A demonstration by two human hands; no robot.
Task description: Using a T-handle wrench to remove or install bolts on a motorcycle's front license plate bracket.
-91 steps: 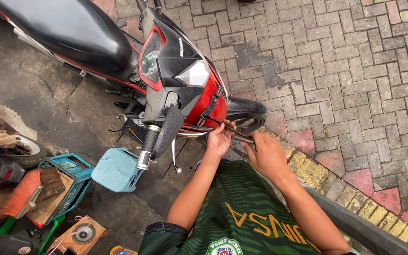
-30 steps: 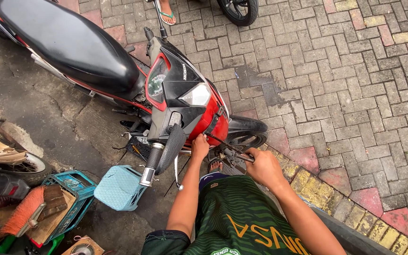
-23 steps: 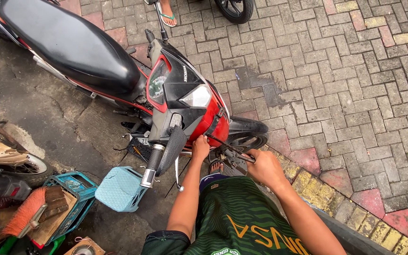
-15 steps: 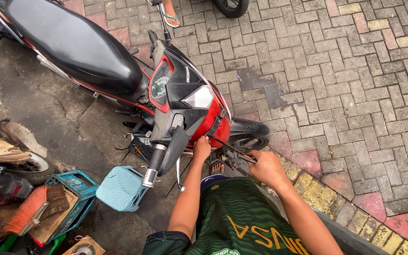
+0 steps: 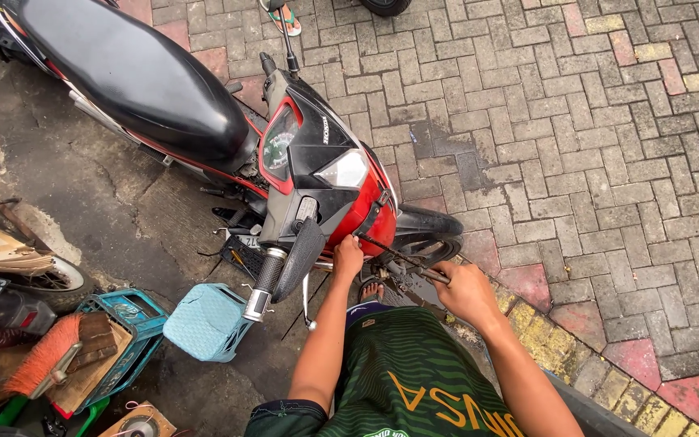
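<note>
Hands at the red motorbike's front panel

A brush [image 5: 46, 364] lay on a blue crate [image 5: 135, 316] at far left, a pale box [image 5: 208, 321] beside it. The left hand [image 5: 348, 257] pressed closed against the bike's [image 5: 317, 186] red panel; the right hand [image 5: 464, 291] gripped a long rod [image 5: 398, 257] whose tip met the panel above the front wheel [image 5: 430, 235].

Both hands at a red motorbike [image 5: 341, 194] — right hand [image 5: 467, 293] gripping a long tool [image 5: 402, 259].
</note>
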